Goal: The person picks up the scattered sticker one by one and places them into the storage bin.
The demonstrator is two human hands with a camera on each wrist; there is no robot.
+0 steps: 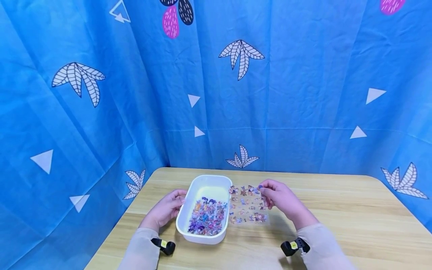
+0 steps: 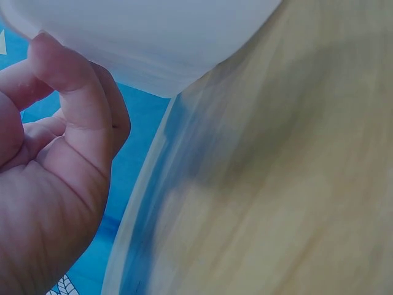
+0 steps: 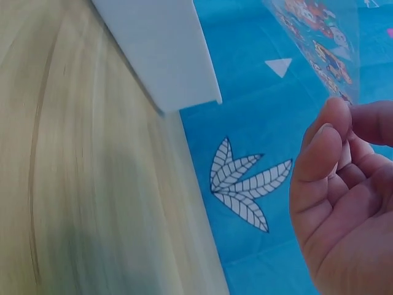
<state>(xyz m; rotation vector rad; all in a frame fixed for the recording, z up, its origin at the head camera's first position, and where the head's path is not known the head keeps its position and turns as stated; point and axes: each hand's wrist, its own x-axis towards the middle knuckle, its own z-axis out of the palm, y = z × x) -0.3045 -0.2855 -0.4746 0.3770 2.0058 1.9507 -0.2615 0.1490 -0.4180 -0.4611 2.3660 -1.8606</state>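
Note:
My left hand (image 1: 166,208) grips the left rim of a white plastic tub (image 1: 216,239), its fingertips at the tub's wall (image 2: 153,37) in the left wrist view. A pile of small colourful stickers (image 1: 206,218) covers the lower part of the tub's bottom. To the right of the tub, my right hand (image 1: 279,196) pinches the upper right edge of a clear sticker sheet (image 1: 243,202) between thumb and fingers. Rows of small cartoon figures are printed on the sheet, which is held up beside the tub's right rim. In the right wrist view, the sheet (image 3: 322,46) rises from the pinching fingertips.
A light wooden table (image 1: 351,217) lies under both hands. Behind it and to the left hangs a blue curtain (image 1: 297,93) with leaf and triangle prints. Each wrist wears a small black camera, one on the left (image 1: 165,246) and one on the right (image 1: 293,246).

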